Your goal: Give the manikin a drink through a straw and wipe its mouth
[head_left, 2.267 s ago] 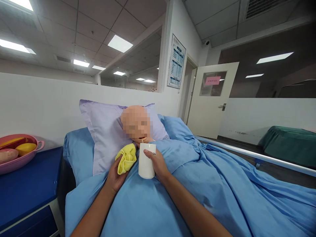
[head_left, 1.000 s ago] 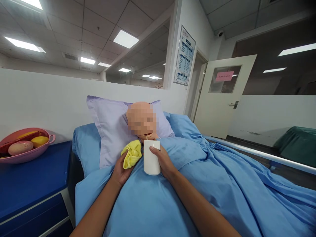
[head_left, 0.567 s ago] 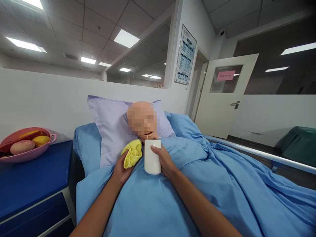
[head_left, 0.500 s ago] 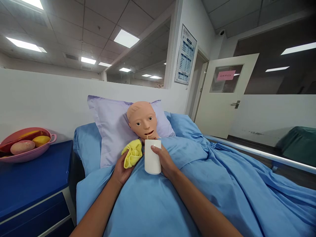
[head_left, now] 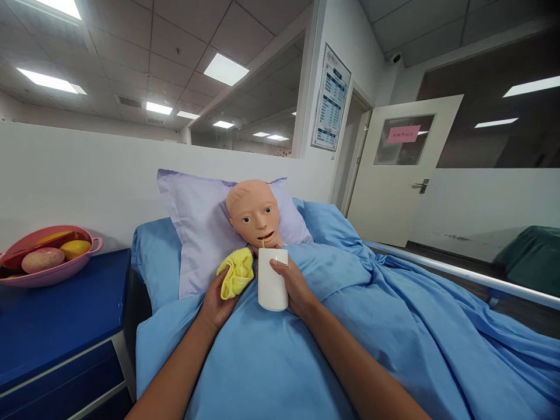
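I've got the left grip (head_left: 217,303) clasping a crumpled yellow towel (head_left: 237,274), the right grip (head_left: 298,286) wrapped around a white mug (head_left: 272,286) just below the manikin's (head_left: 250,204) mouth, straw (head_left: 263,242) at its lips.

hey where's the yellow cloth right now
In the head view, the yellow cloth is left of centre, held in the left hand, just left of the white cup and below the mannequin's head.
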`<control>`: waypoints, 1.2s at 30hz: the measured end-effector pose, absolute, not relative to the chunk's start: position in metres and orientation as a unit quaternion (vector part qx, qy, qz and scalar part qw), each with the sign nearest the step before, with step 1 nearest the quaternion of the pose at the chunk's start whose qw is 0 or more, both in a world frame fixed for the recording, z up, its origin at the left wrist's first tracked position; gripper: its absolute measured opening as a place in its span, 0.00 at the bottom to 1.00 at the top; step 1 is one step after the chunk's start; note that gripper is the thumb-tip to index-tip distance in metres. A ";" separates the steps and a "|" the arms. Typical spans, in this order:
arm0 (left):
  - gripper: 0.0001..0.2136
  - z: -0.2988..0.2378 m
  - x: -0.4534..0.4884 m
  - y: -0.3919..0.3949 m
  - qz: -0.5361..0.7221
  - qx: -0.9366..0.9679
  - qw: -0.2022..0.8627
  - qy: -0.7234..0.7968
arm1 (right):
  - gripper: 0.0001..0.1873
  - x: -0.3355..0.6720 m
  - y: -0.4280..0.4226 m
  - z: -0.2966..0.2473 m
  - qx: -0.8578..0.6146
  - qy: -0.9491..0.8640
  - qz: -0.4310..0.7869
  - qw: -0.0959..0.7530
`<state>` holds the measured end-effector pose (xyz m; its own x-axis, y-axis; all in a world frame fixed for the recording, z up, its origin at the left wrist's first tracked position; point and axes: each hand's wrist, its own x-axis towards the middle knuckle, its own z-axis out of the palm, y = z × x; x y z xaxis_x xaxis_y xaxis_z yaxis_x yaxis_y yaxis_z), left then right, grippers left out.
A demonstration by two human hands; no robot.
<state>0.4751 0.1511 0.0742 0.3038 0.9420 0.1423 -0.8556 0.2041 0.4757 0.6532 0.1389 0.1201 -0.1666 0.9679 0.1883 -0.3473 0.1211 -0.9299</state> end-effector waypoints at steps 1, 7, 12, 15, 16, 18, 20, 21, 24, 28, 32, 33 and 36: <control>0.27 0.074 0.475 0.151 0.584 0.239 0.770 0.091 | 0.22 0.653 0.139 0.120 -0.315 -0.494 0.582 0.563; 0.27 0.078 0.476 0.149 0.584 0.238 0.770 0.097 | 0.23 0.653 0.139 0.120 -0.309 -0.497 0.584 0.562; 0.27 0.078 0.477 0.148 0.583 0.234 0.772 0.101 | 0.23 0.653 0.138 0.120 -0.316 -0.502 0.581 0.558; 0.27 0.078 0.477 0.149 0.587 0.231 0.769 0.107 | 0.23 0.654 0.138 0.121 -0.319 -0.501 0.580 0.557; 0.27 0.078 0.477 0.149 0.586 0.230 0.769 0.107 | 0.23 0.654 0.138 0.121 -0.318 -0.501 0.581 0.557; 0.27 0.078 0.477 0.149 0.585 0.230 0.770 0.107 | 0.23 0.654 0.138 0.120 -0.315 -0.503 0.582 0.556; 0.27 0.077 0.477 0.149 0.581 0.230 0.773 0.107 | 0.23 0.654 0.139 0.119 -0.313 -0.504 0.584 0.555; 0.27 0.077 0.476 0.149 0.580 0.229 0.774 0.108 | 0.23 0.654 0.139 0.119 -0.314 -0.504 0.584 0.553; 0.28 0.077 0.476 0.149 0.579 0.227 0.775 0.110 | 0.23 0.654 0.140 0.117 -0.310 -0.507 0.584 0.553; 0.28 0.078 0.476 0.149 0.583 0.230 0.771 0.112 | 0.22 0.655 0.141 0.116 -0.303 -0.507 0.588 0.552; 0.27 0.079 0.477 0.148 0.582 0.237 0.770 0.115 | 0.25 0.654 0.141 0.117 -0.306 -0.505 0.589 0.552; 0.26 0.079 0.477 0.147 0.582 0.239 0.769 0.116 | 0.26 0.654 0.141 0.117 -0.306 -0.506 0.588 0.553; 0.27 0.080 0.478 0.147 0.581 0.241 0.769 0.118 | 0.27 0.654 0.141 0.116 -0.310 -0.507 0.584 0.553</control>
